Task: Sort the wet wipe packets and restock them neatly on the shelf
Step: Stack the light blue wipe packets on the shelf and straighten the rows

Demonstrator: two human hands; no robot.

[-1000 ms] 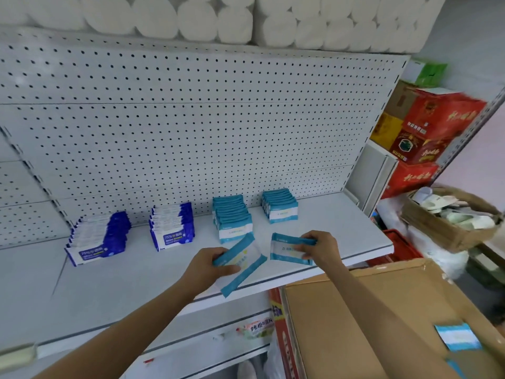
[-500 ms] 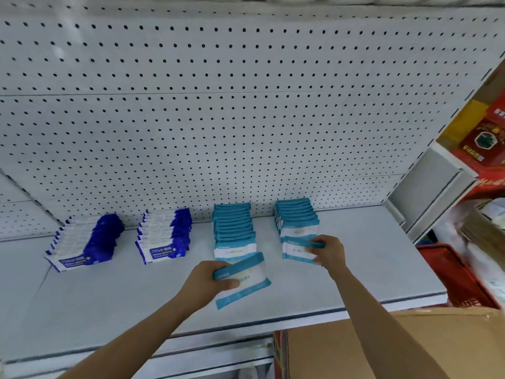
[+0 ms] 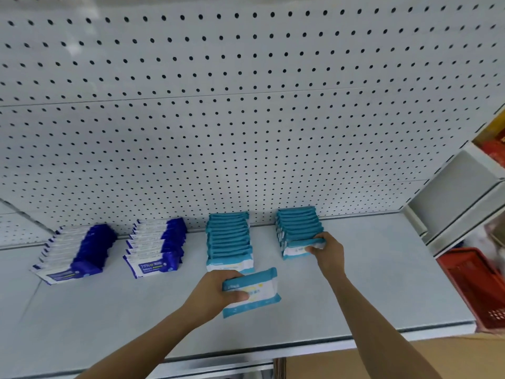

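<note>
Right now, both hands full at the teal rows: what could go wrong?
1. The right hand is setting a packet at the front of the right teal row, whose packets lean on one another; a shove could topple or skew the row.
2. The left hand grips its teal packet by one end, so it might sag or slip onto the shelf.

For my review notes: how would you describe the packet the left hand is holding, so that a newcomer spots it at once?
On the white shelf under the pegboard stand four rows of packets, two dark blue and two teal. In front of the left teal row, the left hand grips the teal packet, the only one apart from any row.
</note>
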